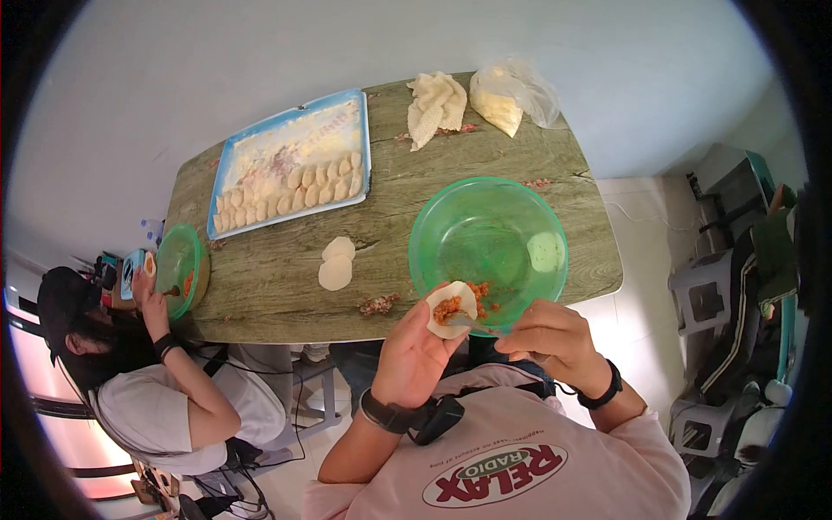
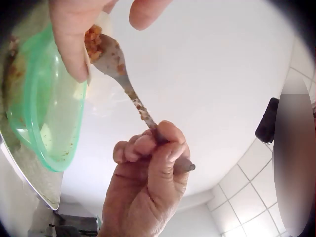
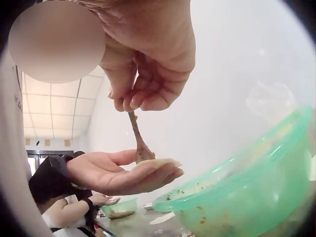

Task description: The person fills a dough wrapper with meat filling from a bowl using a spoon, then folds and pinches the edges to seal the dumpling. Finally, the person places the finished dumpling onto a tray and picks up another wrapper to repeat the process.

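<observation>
A round dumpling wrapper point(image 1: 462, 293) lies across the fingers of my left hand point(image 1: 411, 360), which is turned palm up beside the bowl. On the wrapper sits a lump of orange-red minced filling point(image 1: 446, 309). My right hand point(image 2: 148, 177) pinches the handle of a metal spoon point(image 2: 133, 96) between thumb and fingers. The spoon's bowl touches the filling, and bits of it cling along the neck. Just beyond both hands stands a green translucent plastic bowl point(image 1: 488, 184), with more filling on its near side.
Two loose wrappers point(image 1: 335, 271) overlap on the wooden table point(image 1: 390, 217). Shaped dumplings line a blue-rimmed tray point(image 1: 286, 130) at the back left. A cloth point(image 1: 436, 104) and a plastic bag point(image 1: 503, 104) lie at the far edge. Another person point(image 1: 186, 403) works at the left with a second green bowl point(image 1: 178, 251).
</observation>
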`<control>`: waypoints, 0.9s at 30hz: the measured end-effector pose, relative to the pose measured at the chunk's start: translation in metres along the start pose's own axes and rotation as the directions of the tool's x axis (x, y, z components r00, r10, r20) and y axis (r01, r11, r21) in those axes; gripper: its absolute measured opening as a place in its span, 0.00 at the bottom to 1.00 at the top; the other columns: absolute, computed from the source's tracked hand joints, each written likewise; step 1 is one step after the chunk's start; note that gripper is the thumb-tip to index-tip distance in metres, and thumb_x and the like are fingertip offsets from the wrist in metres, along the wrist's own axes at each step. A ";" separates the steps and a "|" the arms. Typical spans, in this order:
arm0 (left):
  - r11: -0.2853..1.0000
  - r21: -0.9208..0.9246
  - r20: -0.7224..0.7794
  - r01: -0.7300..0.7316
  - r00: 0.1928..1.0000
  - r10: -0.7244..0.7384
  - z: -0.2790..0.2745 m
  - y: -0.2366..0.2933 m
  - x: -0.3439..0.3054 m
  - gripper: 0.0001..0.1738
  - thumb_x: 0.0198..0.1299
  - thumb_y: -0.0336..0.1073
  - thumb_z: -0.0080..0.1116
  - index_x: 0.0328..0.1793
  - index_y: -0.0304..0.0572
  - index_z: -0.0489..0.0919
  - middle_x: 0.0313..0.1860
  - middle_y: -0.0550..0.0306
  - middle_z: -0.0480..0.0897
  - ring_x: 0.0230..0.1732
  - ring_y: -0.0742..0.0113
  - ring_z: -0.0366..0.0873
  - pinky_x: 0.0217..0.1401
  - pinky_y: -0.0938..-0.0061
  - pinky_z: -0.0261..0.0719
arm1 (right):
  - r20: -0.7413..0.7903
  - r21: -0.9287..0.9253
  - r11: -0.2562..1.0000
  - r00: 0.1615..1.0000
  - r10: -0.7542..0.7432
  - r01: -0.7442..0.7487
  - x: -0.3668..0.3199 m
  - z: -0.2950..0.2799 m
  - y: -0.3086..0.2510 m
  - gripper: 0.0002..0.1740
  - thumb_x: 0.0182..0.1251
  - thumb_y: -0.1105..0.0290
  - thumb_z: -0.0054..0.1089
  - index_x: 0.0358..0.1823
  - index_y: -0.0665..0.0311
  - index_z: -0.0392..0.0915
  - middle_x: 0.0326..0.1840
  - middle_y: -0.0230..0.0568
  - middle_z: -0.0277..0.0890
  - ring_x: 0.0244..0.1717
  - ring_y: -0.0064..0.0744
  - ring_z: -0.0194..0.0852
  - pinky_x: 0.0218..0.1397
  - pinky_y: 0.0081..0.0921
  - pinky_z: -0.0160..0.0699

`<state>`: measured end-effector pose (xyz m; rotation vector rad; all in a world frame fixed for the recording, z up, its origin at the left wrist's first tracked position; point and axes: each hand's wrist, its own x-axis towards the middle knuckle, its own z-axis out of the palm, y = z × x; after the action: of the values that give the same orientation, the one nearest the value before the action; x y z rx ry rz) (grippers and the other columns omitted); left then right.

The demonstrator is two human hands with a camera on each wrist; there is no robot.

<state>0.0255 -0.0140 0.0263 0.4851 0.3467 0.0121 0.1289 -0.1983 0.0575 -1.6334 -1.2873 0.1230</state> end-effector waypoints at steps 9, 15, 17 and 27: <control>0.999 0.038 -0.006 -0.008 1.000 0.008 0.000 -0.001 0.000 0.27 0.71 0.45 0.39 0.68 0.32 0.59 0.67 0.49 0.66 0.67 0.60 0.64 0.71 0.63 0.62 | -0.068 -0.046 0.999 0.998 0.013 -0.016 0.003 0.006 0.003 0.09 0.49 0.71 0.67 0.34 0.60 0.82 0.27 0.35 0.75 0.27 0.32 0.72 0.29 0.26 0.68; 0.998 0.046 -0.048 -0.047 0.998 0.049 -0.017 -0.004 0.002 0.27 0.71 0.44 0.38 0.68 0.31 0.59 0.67 0.47 0.65 0.69 0.58 0.62 0.73 0.62 0.59 | -0.228 0.078 0.973 0.946 0.229 -0.217 -0.008 -0.006 0.006 0.07 0.60 0.73 0.60 0.39 0.64 0.81 0.29 0.38 0.75 0.29 0.32 0.73 0.34 0.24 0.71; 0.998 0.038 -0.074 -0.048 0.996 0.051 -0.021 -0.004 -0.001 0.27 0.71 0.44 0.38 0.68 0.30 0.59 0.67 0.46 0.65 0.69 0.57 0.61 0.73 0.61 0.58 | -0.390 0.458 0.791 0.709 0.588 -0.404 -0.018 -0.003 0.015 0.11 0.65 0.66 0.56 0.39 0.68 0.80 0.28 0.34 0.75 0.29 0.25 0.72 0.35 0.21 0.69; 1.000 -0.001 -0.110 0.003 0.994 -0.003 -0.018 -0.001 -0.012 0.25 0.70 0.40 0.40 0.66 0.29 0.61 0.65 0.46 0.68 0.67 0.56 0.64 0.71 0.59 0.61 | -0.340 0.824 0.508 0.496 0.799 -0.253 -0.034 0.007 0.067 0.17 0.71 0.59 0.50 0.38 0.68 0.77 0.23 0.30 0.69 0.25 0.20 0.61 0.33 0.17 0.61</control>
<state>0.0086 -0.0075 0.0148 0.4837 0.4553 0.0359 0.1548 -0.2155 -0.0110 -1.1558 0.0345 0.3219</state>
